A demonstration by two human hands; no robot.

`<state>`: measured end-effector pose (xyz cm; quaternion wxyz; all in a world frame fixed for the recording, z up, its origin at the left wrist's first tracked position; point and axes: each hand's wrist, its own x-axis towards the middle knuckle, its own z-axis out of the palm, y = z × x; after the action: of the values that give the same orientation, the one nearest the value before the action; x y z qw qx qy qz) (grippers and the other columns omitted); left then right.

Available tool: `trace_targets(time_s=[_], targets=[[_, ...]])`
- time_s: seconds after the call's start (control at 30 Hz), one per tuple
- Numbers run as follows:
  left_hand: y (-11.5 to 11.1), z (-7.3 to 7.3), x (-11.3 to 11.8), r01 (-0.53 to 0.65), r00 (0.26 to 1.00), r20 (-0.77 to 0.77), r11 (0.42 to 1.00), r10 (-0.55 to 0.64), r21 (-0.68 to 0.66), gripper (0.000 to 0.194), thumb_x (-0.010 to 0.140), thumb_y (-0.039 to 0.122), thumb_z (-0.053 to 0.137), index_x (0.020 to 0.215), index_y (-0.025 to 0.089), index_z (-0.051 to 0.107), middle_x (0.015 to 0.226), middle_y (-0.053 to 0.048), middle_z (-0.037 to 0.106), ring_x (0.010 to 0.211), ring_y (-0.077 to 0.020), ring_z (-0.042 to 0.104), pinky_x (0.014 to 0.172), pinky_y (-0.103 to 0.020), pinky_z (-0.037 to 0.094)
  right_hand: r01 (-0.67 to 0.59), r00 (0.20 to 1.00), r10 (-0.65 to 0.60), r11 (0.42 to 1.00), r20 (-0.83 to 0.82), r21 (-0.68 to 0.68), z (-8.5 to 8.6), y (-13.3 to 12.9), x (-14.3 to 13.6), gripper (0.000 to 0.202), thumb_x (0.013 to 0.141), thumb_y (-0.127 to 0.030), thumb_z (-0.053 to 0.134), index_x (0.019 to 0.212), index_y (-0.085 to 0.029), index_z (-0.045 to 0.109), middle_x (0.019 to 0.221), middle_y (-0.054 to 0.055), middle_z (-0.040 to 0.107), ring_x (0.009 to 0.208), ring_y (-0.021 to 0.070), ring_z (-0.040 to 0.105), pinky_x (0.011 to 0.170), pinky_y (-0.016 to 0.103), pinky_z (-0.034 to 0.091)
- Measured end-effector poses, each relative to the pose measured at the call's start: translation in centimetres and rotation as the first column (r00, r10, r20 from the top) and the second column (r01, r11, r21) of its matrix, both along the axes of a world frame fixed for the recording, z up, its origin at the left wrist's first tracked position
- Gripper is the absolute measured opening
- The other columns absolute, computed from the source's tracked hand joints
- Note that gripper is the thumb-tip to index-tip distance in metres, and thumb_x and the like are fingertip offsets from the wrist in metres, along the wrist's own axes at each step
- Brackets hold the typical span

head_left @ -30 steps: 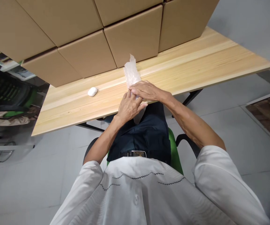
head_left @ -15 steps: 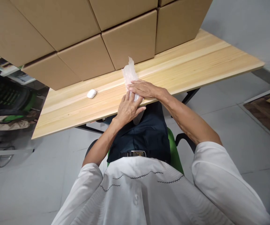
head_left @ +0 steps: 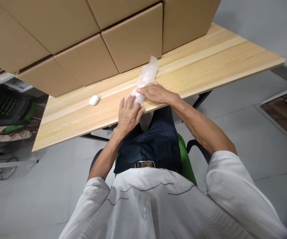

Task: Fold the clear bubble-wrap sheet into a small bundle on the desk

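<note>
A strip of translucent white bubble wrap lies slantwise on the wooden table near its front edge, its far end pointing away toward the boxes. My left hand is at the near end, with its fingers bent over the plastic. From the right, my right hand grips the middle of the strip, thumb across the top and fingers curled along its side. Both hands are close together. Whether anything is wrapped inside the strip is hidden.
Stacked cardboard boxes form a wall along the back of the table. To the left of my hands sits a small white rounded case. A dark office chair stands beyond the table's left end.
The bubble wrap has turned so its far end tilts to the right. My left hand has moved left and separated from my right hand, which has shifted slightly and curled more around the plastic.
</note>
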<state>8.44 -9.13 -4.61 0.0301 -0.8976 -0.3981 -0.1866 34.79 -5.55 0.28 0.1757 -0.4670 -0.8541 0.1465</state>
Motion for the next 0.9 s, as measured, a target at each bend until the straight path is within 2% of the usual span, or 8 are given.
trace_targets(time_s=[0.1, 0.2, 0.3, 0.43, 0.5, 0.6, 0.77, 0.9], targets=[[0.8, -0.4, -1.4, -0.055, 0.997, 0.054, 0.998, 0.054, 0.016, 0.028, 0.133, 0.038, 0.056, 0.145, 0.024, 0.077, 0.172, -0.021, 0.085, 0.175, -0.0369, 0.075, 0.167, -0.072, 0.033, 0.075, 0.986, -0.084, 0.995, 0.143, 0.063, 0.8, -2.2, -0.6, 0.063, 0.134, -0.036, 0.032, 0.153, -0.011, 0.087, 0.157, 0.027, 0.091, 0.148, 0.0436, 0.081, 0.133, 0.059, 0.049], [2.0, -0.3, -2.2, -0.08, 0.994, 0.082, 0.997, 0.078, 0.015, 0.044, 0.131, 0.035, 0.055, 0.172, 0.02, 0.065, 0.166, -0.022, 0.088, 0.165, -0.0354, 0.081, 0.166, -0.071, 0.035, 0.141, 0.97, -0.155, 0.986, 0.187, 0.085, 1.1, -4.3, -1.5, 0.057, 0.131, -0.031, 0.041, 0.165, -0.008, 0.08, 0.166, 0.029, 0.087, 0.153, 0.0462, 0.077, 0.137, 0.06, 0.048], [3.0, 0.5, -2.2, -0.061, 0.998, 0.014, 0.998, 0.061, -0.021, 0.057, 0.131, 0.033, 0.049, 0.186, 0.018, 0.059, 0.178, -0.024, 0.082, 0.175, -0.0365, 0.075, 0.167, -0.072, 0.033, 0.157, 0.973, -0.171, 0.983, 0.154, 0.1, 0.5, -5.5, -2.5, 0.059, 0.129, -0.032, 0.05, 0.178, -0.007, 0.071, 0.191, 0.032, 0.069, 0.164, 0.0501, 0.071, 0.141, 0.065, 0.048], [3.7, 1.4, -2.3, -0.035, 0.998, -0.049, 0.992, 0.029, -0.124, 0.058, 0.133, 0.037, 0.047, 0.183, 0.018, 0.069, 0.195, -0.024, 0.07, 0.189, -0.0388, 0.063, 0.164, -0.07, 0.039, 0.154, 0.985, -0.163, 0.975, 0.05, 0.157, -1.5, -5.0, -2.6, 0.061, 0.132, -0.041, 0.051, 0.186, -0.016, 0.066, 0.213, 0.025, 0.04, 0.167, 0.055, 0.067, 0.139, 0.077, 0.051], [3.8, 1.4, -2.5, 0.0, 0.999, -0.032, 0.986, -0.005, -0.168, 0.06, 0.133, 0.039, 0.047, 0.185, 0.018, 0.067, 0.2, -0.023, 0.065, 0.193, -0.0386, 0.058, 0.162, -0.068, 0.046, 0.136, 0.99, -0.143, 0.973, 0.02, 0.187, -2.5, -4.5, -2.3, 0.062, 0.132, -0.05, 0.052, 0.185, -0.019, 0.066, 0.213, 0.022, 0.041, 0.165, 0.0556, 0.067, 0.137, 0.079, 0.053], [3.6, 1.3, -3.0, 0.035, 0.999, -0.031, 0.978, -0.043, -0.204, 0.061, 0.133, 0.036, 0.047, 0.189, 0.019, 0.065, 0.204, -0.022, 0.06, 0.197, -0.0381, 0.053, 0.161, -0.068, 0.048, 0.118, 0.992, -0.125, 0.969, 0.018, 0.216, -3.4, -4.1, -1.7, 0.067, 0.132, -0.055, 0.054, 0.184, -0.015, 0.066, 0.208, 0.025, 0.05, 0.163, 0.0558, 0.067, 0.134, 0.079, 0.056], [3.4, 1.7, -3.4, 0.039, 0.997, -0.057, 0.971, -0.054, -0.237, 0.058, 0.133, 0.03, 0.049, 0.187, 0.023, 0.067, 0.206, -0.021, 0.058, 0.198, -0.0388, 0.051, 0.159, -0.071, 0.048, 0.108, 0.988, -0.125, 0.979, 0.086, 0.175, -3.0, -4.9, -1.5, 0.072, 0.133, -0.052, 0.046, 0.188, -0.008, 0.063, 0.209, 0.026, 0.048, 0.167, 0.0581, 0.064, 0.134, 0.08, 0.056], [3.4, 2.0, -3.3, 0.056, 0.996, -0.052, 0.972, -0.069, -0.229, 0.056, 0.134, 0.03, 0.049, 0.185, 0.022, 0.07, 0.204, -0.022, 0.06, 0.195, -0.0394, 0.056, 0.158, -0.071, 0.05, 0.102, 0.984, -0.125, 0.979, 0.124, 0.176, -2.8, -5.3, -1.6, 0.075, 0.132, -0.051, 0.048, 0.188, -0.003, 0.063, 0.204, 0.03, 0.054, 0.17, 0.0583, 0.063, 0.136, 0.079, 0.056]])
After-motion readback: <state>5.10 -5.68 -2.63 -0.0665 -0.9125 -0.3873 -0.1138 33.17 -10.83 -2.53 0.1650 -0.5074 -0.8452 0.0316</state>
